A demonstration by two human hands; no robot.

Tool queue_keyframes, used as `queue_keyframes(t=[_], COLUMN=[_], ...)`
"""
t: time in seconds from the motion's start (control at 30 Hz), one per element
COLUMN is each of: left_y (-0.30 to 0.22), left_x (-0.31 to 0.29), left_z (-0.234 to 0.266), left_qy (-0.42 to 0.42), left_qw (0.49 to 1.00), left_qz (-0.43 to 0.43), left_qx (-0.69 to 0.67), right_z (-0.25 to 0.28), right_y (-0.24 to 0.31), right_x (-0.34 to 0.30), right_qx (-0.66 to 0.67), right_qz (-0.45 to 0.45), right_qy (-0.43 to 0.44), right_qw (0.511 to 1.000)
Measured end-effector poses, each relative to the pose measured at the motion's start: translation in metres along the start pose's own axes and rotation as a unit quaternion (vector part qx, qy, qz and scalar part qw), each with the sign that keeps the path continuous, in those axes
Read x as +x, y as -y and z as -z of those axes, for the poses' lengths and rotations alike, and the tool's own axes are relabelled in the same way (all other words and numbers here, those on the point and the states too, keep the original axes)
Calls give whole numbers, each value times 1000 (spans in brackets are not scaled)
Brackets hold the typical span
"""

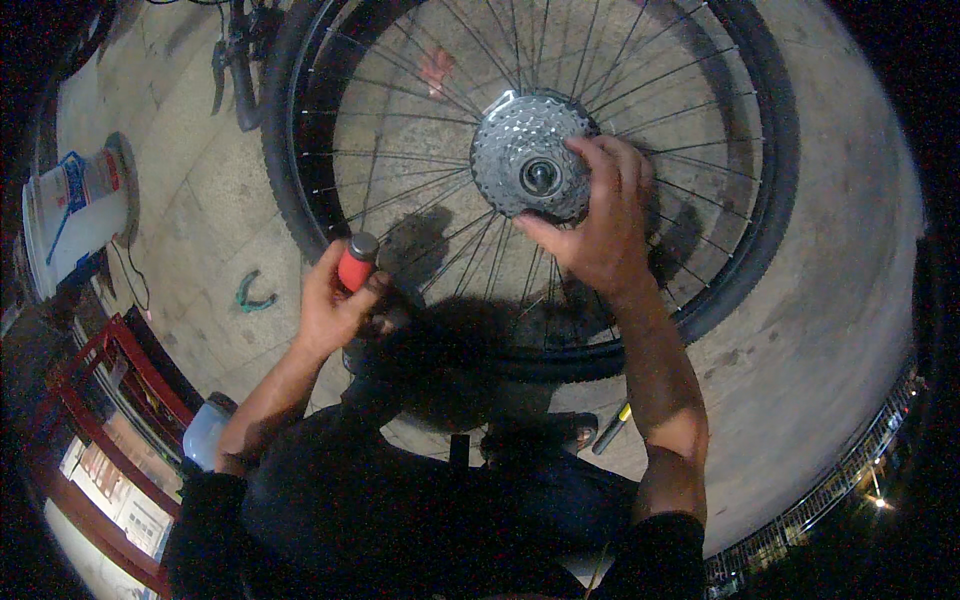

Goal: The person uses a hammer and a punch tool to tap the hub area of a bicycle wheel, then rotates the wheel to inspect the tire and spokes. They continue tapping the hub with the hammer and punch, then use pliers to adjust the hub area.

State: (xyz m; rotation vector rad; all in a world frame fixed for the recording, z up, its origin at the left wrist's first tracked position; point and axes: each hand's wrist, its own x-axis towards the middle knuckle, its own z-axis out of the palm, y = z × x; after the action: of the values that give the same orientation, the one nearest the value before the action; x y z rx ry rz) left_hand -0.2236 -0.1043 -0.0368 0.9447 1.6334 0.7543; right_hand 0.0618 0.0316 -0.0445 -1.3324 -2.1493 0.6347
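A bicycle wheel [775, 160] with a black tyre and thin spokes lies in front of me. At its hub is a silver cassette of sprockets [500, 150], with a dark round hole at its middle. My right hand [608, 225] grips the right side of the cassette, thumb at its lower edge and fingers curled over the upper right. Over the wheel's left rim, my left hand [340, 305] is closed round a red handle [354, 270] with a grey metal end. The rest of that tool is hidden.
A white bucket [75, 225] stands at the left. Green-handled pliers [256, 292] lie on the floor left of my left hand. A dark bike handlebar part [240, 75] shows at upper left, a red metal frame [120, 440] at lower left. A yellow-and-black tool [612, 430] lies by my foot.
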Motion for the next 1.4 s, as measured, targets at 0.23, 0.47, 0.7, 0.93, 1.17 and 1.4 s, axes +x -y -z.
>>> queue_keyframes(t=[0.23,0.47,0.7,0.93,1.17,1.4], left_y=[-9,-16,-16,-18,-20,-17], left_x=[6,23,22,23,21,14], left_z=[1,-5,-14,-20,-26,-32], left_qy=[-3,55,93,106,108,116], left_qw=[1000,998,995,994,990,989], left_qz=[-3,1,15,13,-52,-52], left_qx=[30,34,-38,-7,79,68], right_z=[7,-3,-1,-1,-5,1], right_y=[3,-8,5,6,2,13], right_x=[8,-2,-1,5,-4,4], right_qx=[-48,-9,-53,-77,-38,-49], right_qz=[44,100,21,69,26,11], right_qy=[60,-53,-60,-16,-48,-18], right_qw=[996,994,997,995,998,999])
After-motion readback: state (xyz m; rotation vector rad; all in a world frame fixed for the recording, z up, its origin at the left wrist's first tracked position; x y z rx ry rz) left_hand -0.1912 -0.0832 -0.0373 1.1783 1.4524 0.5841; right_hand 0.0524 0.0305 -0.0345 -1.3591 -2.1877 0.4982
